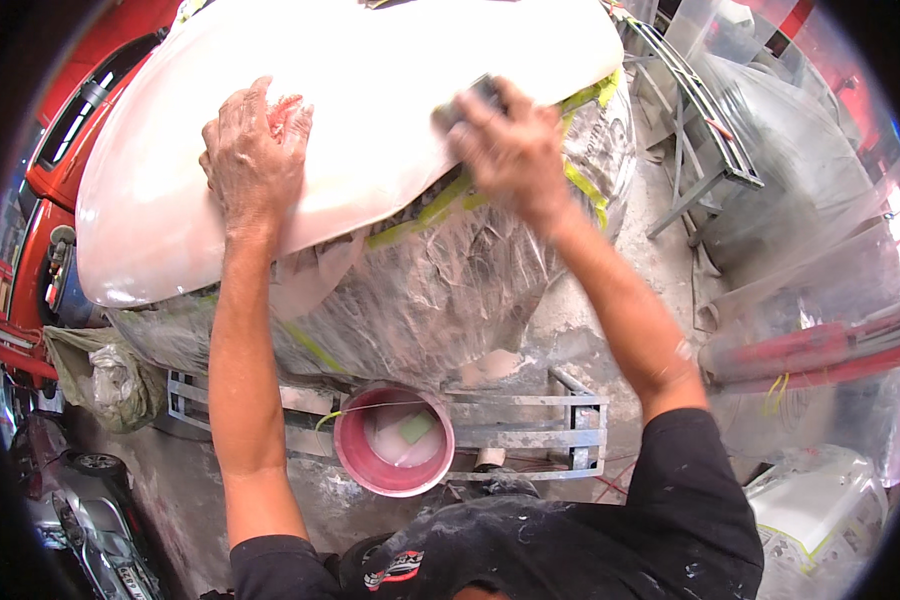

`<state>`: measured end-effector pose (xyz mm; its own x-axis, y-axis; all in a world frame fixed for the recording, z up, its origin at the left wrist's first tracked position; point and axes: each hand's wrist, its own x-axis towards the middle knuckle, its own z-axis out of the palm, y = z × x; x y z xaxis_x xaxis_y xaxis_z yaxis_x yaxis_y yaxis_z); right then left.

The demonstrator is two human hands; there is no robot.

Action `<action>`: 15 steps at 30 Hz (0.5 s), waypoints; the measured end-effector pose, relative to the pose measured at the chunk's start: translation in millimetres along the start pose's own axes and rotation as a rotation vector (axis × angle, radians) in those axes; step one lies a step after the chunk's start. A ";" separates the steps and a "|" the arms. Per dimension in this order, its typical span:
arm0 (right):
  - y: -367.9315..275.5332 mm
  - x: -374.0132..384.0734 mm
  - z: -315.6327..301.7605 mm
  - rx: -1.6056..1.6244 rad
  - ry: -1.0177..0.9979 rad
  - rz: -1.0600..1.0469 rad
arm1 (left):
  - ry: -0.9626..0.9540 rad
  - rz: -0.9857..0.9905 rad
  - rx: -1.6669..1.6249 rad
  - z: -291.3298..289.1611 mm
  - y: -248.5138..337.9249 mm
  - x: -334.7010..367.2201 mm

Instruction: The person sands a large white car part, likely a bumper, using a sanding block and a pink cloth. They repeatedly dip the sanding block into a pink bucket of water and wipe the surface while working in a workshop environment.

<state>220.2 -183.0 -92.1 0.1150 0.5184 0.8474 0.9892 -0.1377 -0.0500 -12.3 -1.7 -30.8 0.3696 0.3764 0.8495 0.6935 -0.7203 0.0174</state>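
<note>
My left hand [255, 160] rests on a wet, white curved car panel [150, 220]. Its fingers are curled, and between thumb and forefinger shows a crumpled red-and-white piece [288, 117], possibly a sponge or cloth. Farther right, near the panel's edge, my right hand [510, 140] is blurred by motion. It grips a dark grey sanding block [482, 92] against the white surface. Below the panel's edge hangs crinkled clear masking film [440, 280], bordered by yellow-green tape [450, 200].
A pink bucket [347, 465] holding cloudy water and a pale green pad [417, 427] stands right in front of me. Beside it lies a metal frame [530, 437]. A metal stand [715, 180] and plastic-draped objects [780, 140] line the right; a red vehicle [65, 175] is at left.
</note>
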 end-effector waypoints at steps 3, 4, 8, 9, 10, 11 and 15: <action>88.1 55.5 2.1 -0.170 -0.116 0.280 | 0.054 0.015 -0.010 6.6 16.5 5.8; 96.2 63.2 3.6 -0.168 -0.126 0.349 | 0.018 0.011 -0.006 6.7 16.6 5.8; 5.5 3.2 5.9 -0.122 -0.044 0.205 | -0.095 -0.046 0.027 -2.6 6.1 1.5; -22.6 -13.6 -4.7 0.066 -0.027 0.166 | -0.104 -0.045 0.038 -4.2 4.9 -1.4; -24.7 -19.8 -11.3 0.071 0.021 0.115 | -0.101 -0.043 0.039 -4.0 7.4 -0.1; -14.2 -9.1 -10.9 0.052 -0.017 0.129 | -0.098 -0.041 0.043 -3.8 9.4 1.8; 21.3 54.3 0.3 -0.018 -0.108 0.256 | -0.085 -0.027 0.022 -6.6 16.7 4.8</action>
<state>247.5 -157.5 -47.3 0.3708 0.5514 0.7473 0.9251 -0.2905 -0.2446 -3.0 -15.7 -23.0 0.4013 0.4443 0.8010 0.7172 -0.6964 0.0269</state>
